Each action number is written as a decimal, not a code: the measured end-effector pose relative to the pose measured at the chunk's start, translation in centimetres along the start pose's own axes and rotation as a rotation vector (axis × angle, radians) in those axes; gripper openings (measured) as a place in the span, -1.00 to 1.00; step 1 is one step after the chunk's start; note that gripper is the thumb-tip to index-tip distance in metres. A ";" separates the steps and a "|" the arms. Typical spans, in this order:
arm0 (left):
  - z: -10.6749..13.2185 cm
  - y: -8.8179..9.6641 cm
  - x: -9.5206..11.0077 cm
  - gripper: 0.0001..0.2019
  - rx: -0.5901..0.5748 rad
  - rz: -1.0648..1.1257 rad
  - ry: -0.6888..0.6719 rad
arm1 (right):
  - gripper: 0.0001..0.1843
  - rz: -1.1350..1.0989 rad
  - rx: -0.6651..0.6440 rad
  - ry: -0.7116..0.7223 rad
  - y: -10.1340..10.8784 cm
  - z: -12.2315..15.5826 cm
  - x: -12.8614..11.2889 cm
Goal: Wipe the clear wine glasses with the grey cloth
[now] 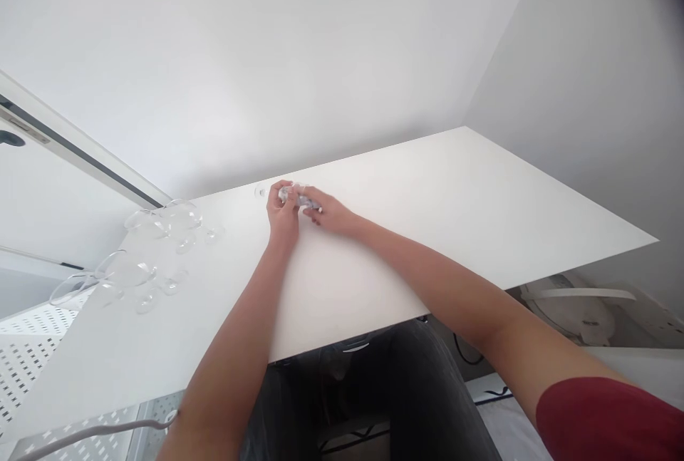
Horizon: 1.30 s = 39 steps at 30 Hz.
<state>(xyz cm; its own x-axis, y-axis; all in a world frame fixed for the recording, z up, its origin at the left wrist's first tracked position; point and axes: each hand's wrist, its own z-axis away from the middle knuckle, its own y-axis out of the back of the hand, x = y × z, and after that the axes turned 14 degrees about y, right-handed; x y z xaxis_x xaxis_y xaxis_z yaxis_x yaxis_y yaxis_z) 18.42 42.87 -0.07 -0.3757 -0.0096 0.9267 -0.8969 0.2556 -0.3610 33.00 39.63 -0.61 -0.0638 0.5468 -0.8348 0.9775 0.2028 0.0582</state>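
Observation:
Near the far edge of the white table (363, 261), my left hand (283, 217) curls its fingers around a clear, shiny object (306, 201). My right hand (332, 214) closes on the same object from the other side. Fingers cover much of it, so its exact kind cannot be made out. Just left of my left hand, a small clear round piece (260, 192) shows on the table; whether it belongs to the held object is unclear. Farther left stand several clear stemmed glasses (128, 268), their see-through bowls and round feet faintly outlined.
A white wall (331, 55) rises behind the table. At the left are a door frame (80, 147) and a white perforated panel (32, 354). A grey cable (101, 430) runs by my left forearm. Below the table's right side sits a white round-shaped item (577, 315).

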 end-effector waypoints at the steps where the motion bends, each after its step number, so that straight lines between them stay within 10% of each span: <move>1: -0.1 0.1 -0.1 -0.70 0.011 0.016 0.015 | -0.37 0.078 -0.021 0.027 -0.3 0.0 0.1; 9: -0.1 0.1 0.3 -0.67 -0.100 0.029 -0.061 | -0.48 -0.406 0.006 -0.185 1.0 -0.1 -0.3; 13: 0.0 0.2 0.2 -0.71 -0.106 0.021 0.003 | -0.42 -0.305 0.023 -0.155 0.4 0.0 -0.7; 21: 0.7 -0.3 0.7 -0.81 -0.345 -0.044 0.005 | -0.53 -0.394 0.447 -0.011 3.0 -0.9 -0.3; 24: 0.3 0.2 0.6 -0.75 -0.204 -0.008 0.099 | -0.58 -0.462 0.539 -0.005 4.4 -0.9 0.1; 27: -0.4 0.7 0.3 -0.63 -0.032 0.039 0.228 | -0.52 -0.407 0.469 0.028 4.5 -1.0 0.6; 31: -0.5 0.6 0.3 -0.38 -0.098 0.042 0.245 | -0.46 -0.145 0.328 0.061 3.4 -1.1 0.9; 39: -0.1 0.1 0.1 -0.69 -0.040 0.008 0.048 | -0.54 -0.291 0.072 -0.103 2.5 -0.4 -0.5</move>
<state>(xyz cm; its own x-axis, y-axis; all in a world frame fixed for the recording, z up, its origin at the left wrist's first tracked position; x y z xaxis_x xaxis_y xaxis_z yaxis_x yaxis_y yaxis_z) 18.28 42.98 0.02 -0.3699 0.0390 0.9283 -0.8837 0.2937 -0.3645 35.41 40.21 0.20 -0.3253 0.3883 -0.8622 0.9333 0.2786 -0.2267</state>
